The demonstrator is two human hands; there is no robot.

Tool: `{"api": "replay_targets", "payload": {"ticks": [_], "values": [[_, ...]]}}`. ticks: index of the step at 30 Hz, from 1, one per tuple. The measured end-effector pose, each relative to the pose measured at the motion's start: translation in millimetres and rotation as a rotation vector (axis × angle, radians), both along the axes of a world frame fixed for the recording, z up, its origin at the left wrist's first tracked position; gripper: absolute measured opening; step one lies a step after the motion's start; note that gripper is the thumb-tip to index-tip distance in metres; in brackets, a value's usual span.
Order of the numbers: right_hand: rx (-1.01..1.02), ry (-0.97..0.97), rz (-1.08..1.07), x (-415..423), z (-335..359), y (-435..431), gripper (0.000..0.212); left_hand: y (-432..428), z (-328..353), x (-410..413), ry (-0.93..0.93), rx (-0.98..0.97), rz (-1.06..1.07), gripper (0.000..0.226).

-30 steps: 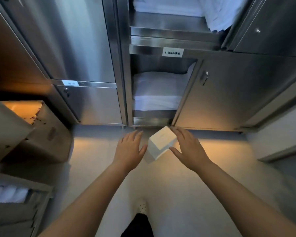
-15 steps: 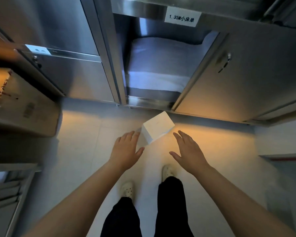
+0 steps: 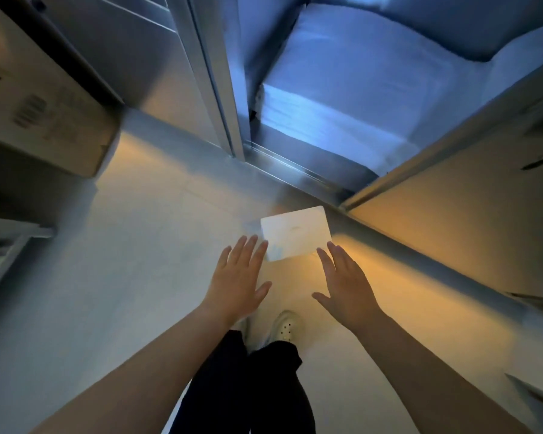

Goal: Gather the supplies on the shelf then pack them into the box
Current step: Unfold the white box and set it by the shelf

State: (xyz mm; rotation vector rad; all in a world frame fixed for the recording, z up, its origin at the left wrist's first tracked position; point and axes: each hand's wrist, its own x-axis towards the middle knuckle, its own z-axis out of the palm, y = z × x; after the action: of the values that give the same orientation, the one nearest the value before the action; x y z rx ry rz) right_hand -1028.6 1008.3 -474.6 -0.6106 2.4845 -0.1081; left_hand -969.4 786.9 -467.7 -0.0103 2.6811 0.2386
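A small white box [image 3: 296, 233] lies on the pale floor just in front of the steel cabinet. My left hand [image 3: 237, 278] reaches toward it with straight, spread fingers, its fingertips close to the box's near left corner. My right hand [image 3: 345, 283] is stretched out the same way, fingertips near the box's near right corner. Neither hand holds the box. Folded white linen [image 3: 342, 98] fills the open lower cabinet shelf above it. A cardboard box [image 3: 47, 117] stands at the left.
The open cabinet door [image 3: 458, 214] juts out at the right. A steel cabinet frame [image 3: 210, 76] rises behind the floor. A rack edge [image 3: 3, 255] shows at far left. My dark trousers and white shoes [image 3: 284, 327] are below the hands.
The view has tilted down and moved closer to the floor. The white box dropped from between my hands onto the floor, and both hands follow it, still open.
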Motion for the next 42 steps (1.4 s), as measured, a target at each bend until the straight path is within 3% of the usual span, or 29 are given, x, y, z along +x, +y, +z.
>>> {"api": "replay_targets", "payload": {"ticks": [9, 19, 26, 34, 38, 42], "values": [[0.117, 0.036, 0.181, -45.4, -168.2, 6.2, 0.116, 31.6, -183.2, -36.8, -0.065, -0.035, -0.042, 0.103], [0.135, 0.101, 0.222, -75.9, -302.7, -13.1, 0.122, 32.7, -329.1, -65.8, -0.026, -0.049, -0.101, 0.105], [0.066, 0.214, 0.231, -97.9, -315.7, -25.5, 0.109, 25.3, -342.7, -83.6, 0.054, -0.059, -0.104, 0.098], [0.263, 0.192, 0.355, -108.3, -309.4, -32.1, 0.105, 29.2, -328.3, -94.1, 0.008, -0.146, -0.140, 0.085], [0.257, 0.109, 0.295, -106.0, -295.7, -37.3, 0.102, 18.4, -308.2, -102.9, 0.005, -0.139, -0.160, 0.068], [0.180, -0.024, 0.284, -99.9, -262.2, -42.4, 0.086, 2.9, -274.2, -100.6, -0.043, -0.107, -0.236, 0.062]]}}
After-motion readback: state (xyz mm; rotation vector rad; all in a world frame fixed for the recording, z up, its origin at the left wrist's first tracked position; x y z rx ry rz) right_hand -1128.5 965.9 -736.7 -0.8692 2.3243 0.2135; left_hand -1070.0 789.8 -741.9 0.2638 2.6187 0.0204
